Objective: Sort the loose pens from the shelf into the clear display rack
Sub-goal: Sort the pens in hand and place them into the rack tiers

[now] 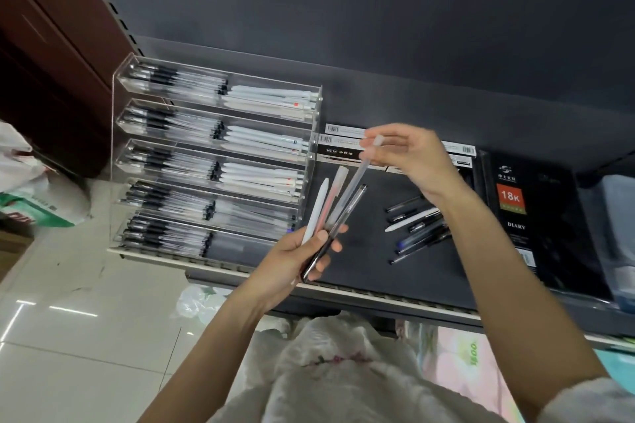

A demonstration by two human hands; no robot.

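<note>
glossy pale tiled floor (68,330), dark grey wall (378,3), brown cabinet (44,45).

Bare forearms, white textured top (343,385), short white sleeve (591,402)

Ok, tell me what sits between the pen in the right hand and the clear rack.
Nothing on the shelf blocks it. The right hand pinches the frosted pen by its top, just right of the clear display rack. Only the other pens, fanned up from the left hand, stand close below it.
</note>
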